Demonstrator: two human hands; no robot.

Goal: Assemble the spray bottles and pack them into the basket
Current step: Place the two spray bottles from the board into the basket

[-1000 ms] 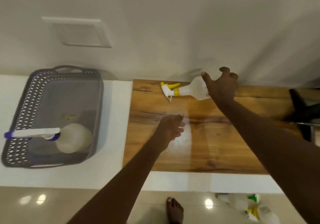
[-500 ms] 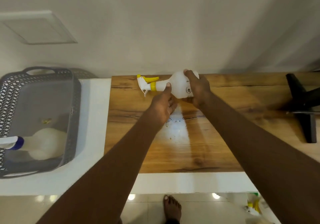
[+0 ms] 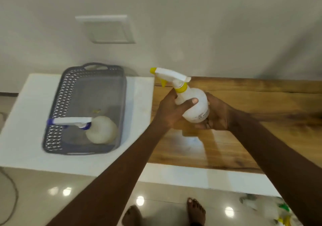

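Observation:
A white spray bottle with a yellow trigger head (image 3: pixel 195 102) is lifted above the left end of the wooden tabletop (image 3: pixel 261 121), tilted with its nozzle pointing left. My left hand (image 3: pixel 171 111) grips its neck and shoulder, thumb across the front. My right hand (image 3: pixel 217 115) cups the bottle's base from the right and below. To the left, a grey perforated basket (image 3: pixel 55 121) stands on a white counter (image 3: pixel 29 129). Inside it lies a white spray bottle with a blue trigger head (image 3: pixel 97 129).
A white wall plate (image 3: pixel 106 29) is on the wall behind. More spray bottle parts (image 3: pixel 278 211) lie on the tiled floor at the lower right. Bare feet (image 3: pixel 195 211) stand below the table edge. A cable (image 3: pixel 10 191) runs along the floor at left.
Both hands took hold of the yellow-headed bottle where it lay at the table's back edge, then lifted it and carried it toward me and leftward, nearer the basket.

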